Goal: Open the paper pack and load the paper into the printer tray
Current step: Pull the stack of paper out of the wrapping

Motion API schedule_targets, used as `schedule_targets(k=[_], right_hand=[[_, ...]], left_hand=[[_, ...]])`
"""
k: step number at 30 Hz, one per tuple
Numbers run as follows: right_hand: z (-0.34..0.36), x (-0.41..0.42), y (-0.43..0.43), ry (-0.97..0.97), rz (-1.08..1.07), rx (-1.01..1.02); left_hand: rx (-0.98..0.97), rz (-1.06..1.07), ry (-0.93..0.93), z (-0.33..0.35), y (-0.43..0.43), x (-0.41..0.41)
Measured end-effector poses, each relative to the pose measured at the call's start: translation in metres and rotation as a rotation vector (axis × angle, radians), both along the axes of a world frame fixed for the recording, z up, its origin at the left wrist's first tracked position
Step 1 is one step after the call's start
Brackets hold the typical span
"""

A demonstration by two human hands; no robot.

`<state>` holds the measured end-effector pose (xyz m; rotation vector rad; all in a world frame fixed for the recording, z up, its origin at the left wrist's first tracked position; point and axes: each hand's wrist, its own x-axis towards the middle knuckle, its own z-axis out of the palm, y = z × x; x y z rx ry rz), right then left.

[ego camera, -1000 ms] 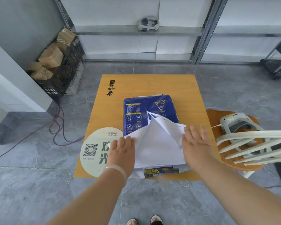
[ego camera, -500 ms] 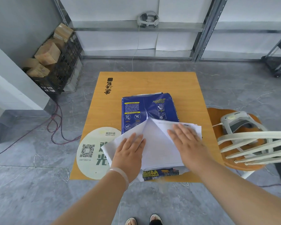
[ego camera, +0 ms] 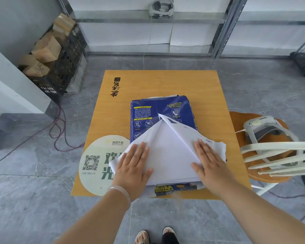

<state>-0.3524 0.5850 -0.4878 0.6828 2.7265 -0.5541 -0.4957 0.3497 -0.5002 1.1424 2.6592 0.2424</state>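
Pack torn open | paper exposed | both hands flat on flaps

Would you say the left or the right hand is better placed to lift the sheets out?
Probably the right hand: its thumb lies nearer the paper stack's exposed near edge, while the left hand pins a wrapper flap.

A dark blue paper pack lies flat near the middle of the desk, its long side running from 12 to 6 o'clock. Its wrapper is torn open at the 6 o'clock end, white flaps spread to 4 and 8 o'clock, baring the white sheets.
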Motion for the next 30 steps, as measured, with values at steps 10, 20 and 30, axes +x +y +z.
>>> schedule_targets(k=[10,20,30], right_hand=[[0.019,0.026,-0.024,0.348,-0.091,0.106],[0.04,0.017,-0.033,0.078,-0.606,-0.227],[0.04,0.001,-0.027,-0.175,-0.814,-0.381]], left_hand=[[0.365,0.306,-0.069,0.018,-0.012,0.022],[0.176,0.763,-0.535,0.038,-0.016,0.035],[-0.023,0.799,-0.567,0.036,0.002,0.022]])
